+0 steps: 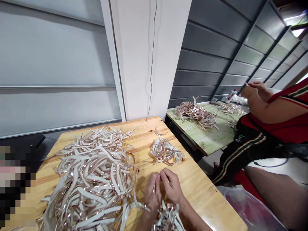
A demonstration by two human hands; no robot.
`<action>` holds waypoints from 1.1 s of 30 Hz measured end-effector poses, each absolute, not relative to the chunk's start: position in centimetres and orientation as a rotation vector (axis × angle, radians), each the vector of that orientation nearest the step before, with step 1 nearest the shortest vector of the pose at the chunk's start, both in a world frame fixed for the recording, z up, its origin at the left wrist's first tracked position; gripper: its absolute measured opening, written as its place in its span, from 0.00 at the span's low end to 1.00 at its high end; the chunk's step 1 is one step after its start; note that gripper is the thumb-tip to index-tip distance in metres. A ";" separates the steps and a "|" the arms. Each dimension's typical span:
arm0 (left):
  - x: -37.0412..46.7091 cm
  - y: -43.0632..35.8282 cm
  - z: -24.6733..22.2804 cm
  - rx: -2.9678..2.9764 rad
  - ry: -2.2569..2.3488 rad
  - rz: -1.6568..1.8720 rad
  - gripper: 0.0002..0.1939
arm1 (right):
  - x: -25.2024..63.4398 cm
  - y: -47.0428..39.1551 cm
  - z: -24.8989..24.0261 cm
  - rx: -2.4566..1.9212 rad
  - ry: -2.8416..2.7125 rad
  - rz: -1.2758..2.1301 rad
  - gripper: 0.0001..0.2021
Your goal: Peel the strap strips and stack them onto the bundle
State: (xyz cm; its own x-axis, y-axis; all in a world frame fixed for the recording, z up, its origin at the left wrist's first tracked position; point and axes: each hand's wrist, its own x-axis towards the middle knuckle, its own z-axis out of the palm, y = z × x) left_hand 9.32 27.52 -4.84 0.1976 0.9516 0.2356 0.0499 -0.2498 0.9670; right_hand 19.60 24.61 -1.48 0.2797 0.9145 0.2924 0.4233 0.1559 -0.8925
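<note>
Near the front edge of the wooden table (199, 189), my left hand (152, 189) and my right hand (171, 182) meet fingertip to fingertip. A thin shiny strip (147, 208) runs out under my left hand, whose fingers are pinched together. What my right fingertips pinch is too small and covered to make out. To the left spreads a big tangled heap of pale and rose-gold strips (91, 183). Below my wrists sits a bunch of similar strips (168, 218), partly cut off by the frame. Just beyond my hands lies a smaller bundle of strips (166, 150).
A few loose strips (160, 131) lie at the table's far end. On the right, a co-worker (279, 112) in red stands by a greenish table (204, 141) bearing strip piles (196, 115) and a bottle (232, 95). A clear plastic bag (250, 208) hangs beside my table.
</note>
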 end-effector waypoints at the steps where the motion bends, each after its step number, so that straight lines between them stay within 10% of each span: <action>1: 9.2 27.6 -5.0 1.570 0.993 1.209 0.24 | 19.3 24.6 -1.4 -1.439 -1.278 0.576 0.20; 12: 7.9 26.3 -4.3 1.543 0.973 1.440 0.14 | 20.2 25.7 1.3 -1.217 -0.730 1.088 0.23; 21: 7.7 27.8 -2.1 1.318 0.945 1.273 0.28 | 19.2 14.5 -0.1 -1.277 -1.322 0.675 0.20; 33: -1.2 30.6 13.8 0.814 0.436 1.298 0.19 | 23.1 11.9 0.2 -1.439 -1.042 1.064 0.25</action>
